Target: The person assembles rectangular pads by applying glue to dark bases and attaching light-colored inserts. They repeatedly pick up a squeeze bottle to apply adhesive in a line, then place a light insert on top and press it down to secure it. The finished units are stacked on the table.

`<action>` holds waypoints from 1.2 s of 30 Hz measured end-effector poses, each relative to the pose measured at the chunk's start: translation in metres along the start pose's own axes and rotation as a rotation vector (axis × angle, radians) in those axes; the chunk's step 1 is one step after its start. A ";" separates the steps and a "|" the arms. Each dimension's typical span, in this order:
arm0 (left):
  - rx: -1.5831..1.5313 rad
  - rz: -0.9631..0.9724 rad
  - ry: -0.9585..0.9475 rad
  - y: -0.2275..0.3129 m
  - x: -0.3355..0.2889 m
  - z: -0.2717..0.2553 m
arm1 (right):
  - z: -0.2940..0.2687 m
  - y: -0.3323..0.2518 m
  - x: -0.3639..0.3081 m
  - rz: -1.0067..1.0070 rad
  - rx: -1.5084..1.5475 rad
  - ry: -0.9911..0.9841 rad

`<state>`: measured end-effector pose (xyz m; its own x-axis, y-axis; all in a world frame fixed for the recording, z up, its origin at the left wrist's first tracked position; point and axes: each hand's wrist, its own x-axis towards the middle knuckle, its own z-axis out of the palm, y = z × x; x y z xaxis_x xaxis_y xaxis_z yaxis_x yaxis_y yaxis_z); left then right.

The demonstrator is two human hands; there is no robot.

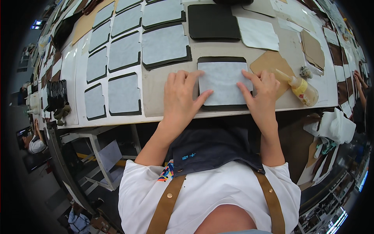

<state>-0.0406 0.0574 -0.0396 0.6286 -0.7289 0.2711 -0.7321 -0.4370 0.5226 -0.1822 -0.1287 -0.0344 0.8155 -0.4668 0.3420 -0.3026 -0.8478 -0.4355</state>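
In front of me a pale grey-white sheet [224, 84] lies on a black rectangular panel [222, 59], whose dark border shows at the top and bottom. My left hand [181, 91] rests at the left edge, thumb and index finger spread apart, with the thumb tip on the sheet. At the right edge is my right hand [263, 89], its index finger and thumb tips touching the sheet with a gap between them. The remaining fingers of both hands are bent. Neither hand visibly lifts or grips the sheet.
Several similar sheet-covered black panels [124, 50] lie in rows at left. Beyond are a plain black panel [213, 22] and a white sheet [258, 33]. At right, a nozzle bottle [306, 91] lies by a tan piece [272, 66]. The table's front edge [156, 119] runs close to me.
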 end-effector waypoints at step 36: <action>0.105 0.351 -0.439 0.019 -0.038 -0.007 | -0.024 -0.006 -0.049 -0.214 -0.024 -0.389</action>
<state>-0.0769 0.0804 -0.0344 0.1918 -0.9806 0.0410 -0.9133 -0.1631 0.3731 -0.2319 -0.1073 -0.0284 0.9846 -0.1546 0.0812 -0.1146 -0.9228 -0.3677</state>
